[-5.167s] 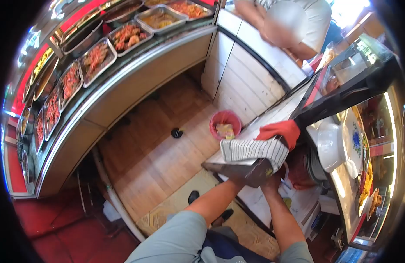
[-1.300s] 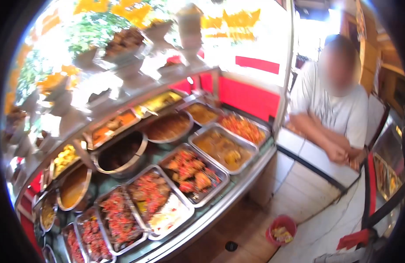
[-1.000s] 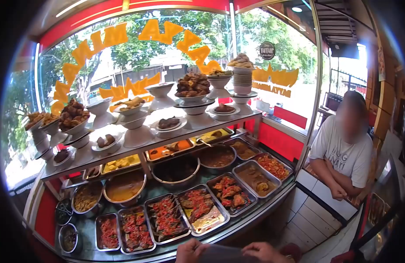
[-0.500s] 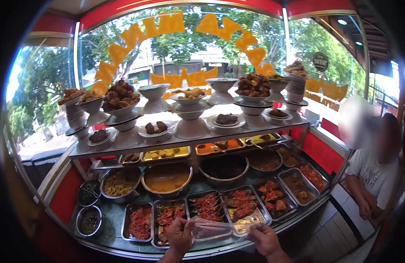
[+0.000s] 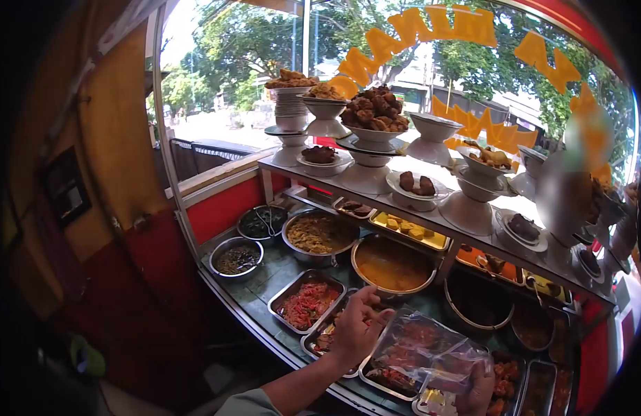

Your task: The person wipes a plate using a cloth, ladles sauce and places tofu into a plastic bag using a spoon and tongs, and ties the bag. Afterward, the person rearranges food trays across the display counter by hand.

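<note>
A clear plastic bag [image 5: 431, 353] is spread over the metal trays at the front of the food display. My right hand [image 5: 479, 388] grips it at its lower right, partly seen through the film. Beside the bag's left edge is my left hand [image 5: 355, 329], thumb and fingers bent but apart, with nothing visible between them. Whether its thumb touches the film is hard to see. Below the hands are a tray of red chilli dish [image 5: 308, 305] and other trays partly hidden by the bag and hand. A large bowl of orange curry [image 5: 393, 265] stands just behind.
Bowls of greens [image 5: 261, 223], dark food [image 5: 236, 258] and yellowish stew [image 5: 319, 234] sit at the left. A raised shelf [image 5: 362, 182] carries stacked plates and fried food [image 5: 374, 111] against the window. A wall [image 5: 126, 277] stands at far left.
My view has swung left, so the display appears shifted right. The bag, stretched between both hands before, is now spread wider, and my left hand's fingers have come apart.
</note>
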